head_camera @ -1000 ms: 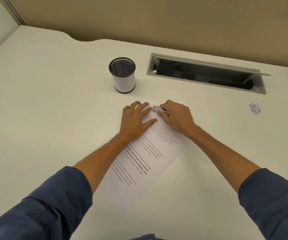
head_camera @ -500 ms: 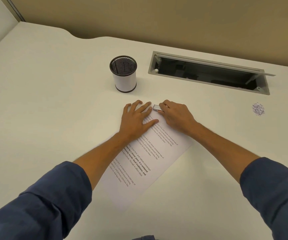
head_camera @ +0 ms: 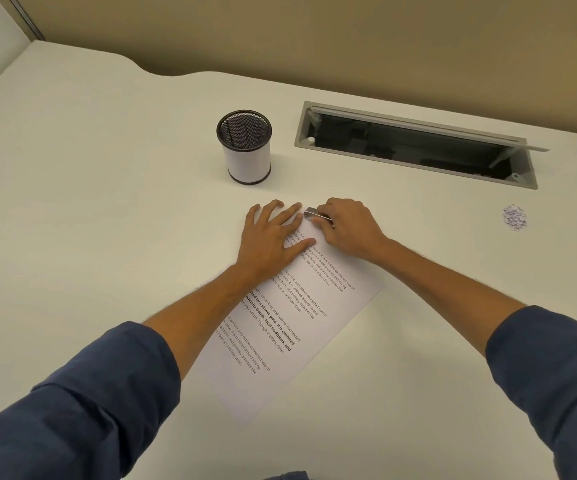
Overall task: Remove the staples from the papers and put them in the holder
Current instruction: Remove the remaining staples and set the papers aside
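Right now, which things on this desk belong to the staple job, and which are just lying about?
In the job:
papers
staple remover in right hand
left hand
mesh holder

Lying about:
cable hatch
small crumpled scrap

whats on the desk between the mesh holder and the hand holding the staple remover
Nothing: the head view shows bare desk between the holder and the right hand gripping the staple remover.

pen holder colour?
The pen holder has a white wall, with a black rim and base and black mesh inside, seen in the head view.
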Demonstrator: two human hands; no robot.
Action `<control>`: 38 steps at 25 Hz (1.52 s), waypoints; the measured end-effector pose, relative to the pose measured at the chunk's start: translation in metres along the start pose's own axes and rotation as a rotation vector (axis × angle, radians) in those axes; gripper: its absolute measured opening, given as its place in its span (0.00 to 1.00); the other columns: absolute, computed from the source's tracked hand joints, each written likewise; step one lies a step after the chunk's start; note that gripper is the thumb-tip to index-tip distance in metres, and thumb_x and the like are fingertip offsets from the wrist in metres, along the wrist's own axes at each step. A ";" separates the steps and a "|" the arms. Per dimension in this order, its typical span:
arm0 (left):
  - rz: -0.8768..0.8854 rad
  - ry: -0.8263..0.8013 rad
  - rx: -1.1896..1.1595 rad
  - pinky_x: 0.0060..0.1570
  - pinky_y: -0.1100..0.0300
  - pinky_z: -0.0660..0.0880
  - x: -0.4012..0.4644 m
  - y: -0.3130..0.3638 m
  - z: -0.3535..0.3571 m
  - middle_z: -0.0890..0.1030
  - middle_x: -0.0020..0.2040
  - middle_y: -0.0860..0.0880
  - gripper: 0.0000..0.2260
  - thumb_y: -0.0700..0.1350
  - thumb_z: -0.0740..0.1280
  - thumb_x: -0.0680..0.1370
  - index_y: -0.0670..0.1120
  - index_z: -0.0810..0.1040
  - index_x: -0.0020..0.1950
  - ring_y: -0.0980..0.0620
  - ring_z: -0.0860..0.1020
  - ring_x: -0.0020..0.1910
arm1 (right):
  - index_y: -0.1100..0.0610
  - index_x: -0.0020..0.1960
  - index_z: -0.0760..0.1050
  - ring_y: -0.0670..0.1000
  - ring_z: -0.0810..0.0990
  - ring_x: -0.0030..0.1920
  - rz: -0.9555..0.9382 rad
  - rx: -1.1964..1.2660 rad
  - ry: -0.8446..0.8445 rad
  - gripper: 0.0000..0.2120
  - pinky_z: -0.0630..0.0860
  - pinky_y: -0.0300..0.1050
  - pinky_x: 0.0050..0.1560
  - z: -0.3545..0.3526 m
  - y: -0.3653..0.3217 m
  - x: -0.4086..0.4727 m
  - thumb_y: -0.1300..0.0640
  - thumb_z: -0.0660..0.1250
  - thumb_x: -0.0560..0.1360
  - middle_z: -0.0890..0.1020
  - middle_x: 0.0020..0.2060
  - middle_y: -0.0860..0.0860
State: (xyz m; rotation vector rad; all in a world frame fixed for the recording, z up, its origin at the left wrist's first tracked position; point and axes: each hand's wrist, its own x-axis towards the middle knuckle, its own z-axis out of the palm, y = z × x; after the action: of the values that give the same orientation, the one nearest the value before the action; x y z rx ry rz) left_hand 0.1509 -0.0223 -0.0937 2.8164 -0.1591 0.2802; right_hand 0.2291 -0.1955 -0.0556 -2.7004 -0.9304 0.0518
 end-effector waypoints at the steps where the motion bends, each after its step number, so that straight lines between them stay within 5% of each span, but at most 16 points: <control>1: 0.004 0.006 0.000 0.71 0.43 0.57 0.000 0.000 0.000 0.72 0.72 0.55 0.30 0.68 0.52 0.76 0.50 0.78 0.66 0.47 0.66 0.71 | 0.59 0.45 0.78 0.57 0.76 0.39 0.008 0.017 -0.011 0.15 0.66 0.47 0.36 -0.002 0.000 0.002 0.50 0.60 0.79 0.79 0.39 0.54; 6: -0.012 0.036 0.014 0.71 0.44 0.58 -0.001 0.001 0.001 0.72 0.72 0.55 0.30 0.68 0.53 0.76 0.50 0.77 0.67 0.47 0.67 0.71 | 0.61 0.47 0.77 0.59 0.76 0.36 -0.114 -0.087 0.050 0.13 0.68 0.48 0.33 0.000 0.001 -0.004 0.52 0.61 0.80 0.78 0.41 0.55; 10: -0.078 -0.081 0.019 0.74 0.40 0.49 0.001 -0.001 -0.003 0.59 0.79 0.53 0.33 0.71 0.49 0.75 0.56 0.66 0.75 0.48 0.53 0.78 | 0.63 0.44 0.76 0.58 0.75 0.27 -0.285 -0.261 0.113 0.08 0.59 0.41 0.25 0.000 0.001 -0.005 0.59 0.71 0.73 0.78 0.36 0.56; 16: -0.113 -0.239 0.002 0.74 0.38 0.38 0.007 -0.004 -0.011 0.51 0.80 0.55 0.32 0.72 0.52 0.75 0.61 0.59 0.77 0.50 0.41 0.79 | 0.61 0.46 0.76 0.55 0.76 0.30 -0.397 -0.323 0.110 0.07 0.60 0.40 0.22 0.001 0.014 0.001 0.59 0.72 0.72 0.78 0.38 0.54; 24: -0.117 -0.194 -0.021 0.74 0.39 0.39 0.007 -0.003 -0.009 0.53 0.80 0.56 0.36 0.75 0.48 0.71 0.60 0.62 0.76 0.51 0.43 0.79 | 0.60 0.48 0.77 0.61 0.78 0.36 -0.181 -0.081 0.060 0.14 0.70 0.48 0.32 0.003 0.006 0.004 0.51 0.59 0.78 0.79 0.41 0.54; 38: -0.120 -0.117 -0.061 0.75 0.41 0.42 0.004 -0.005 -0.007 0.57 0.79 0.57 0.35 0.74 0.52 0.72 0.58 0.64 0.75 0.53 0.49 0.79 | 0.56 0.54 0.77 0.54 0.78 0.45 -0.060 0.003 -0.039 0.13 0.72 0.48 0.42 -0.008 0.012 0.004 0.49 0.60 0.79 0.80 0.47 0.50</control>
State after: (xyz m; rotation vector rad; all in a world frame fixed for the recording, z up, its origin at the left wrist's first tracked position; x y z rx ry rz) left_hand 0.1542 -0.0161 -0.0880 2.7690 -0.0233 0.0818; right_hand 0.2407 -0.2041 -0.0513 -2.6757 -1.0218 0.0930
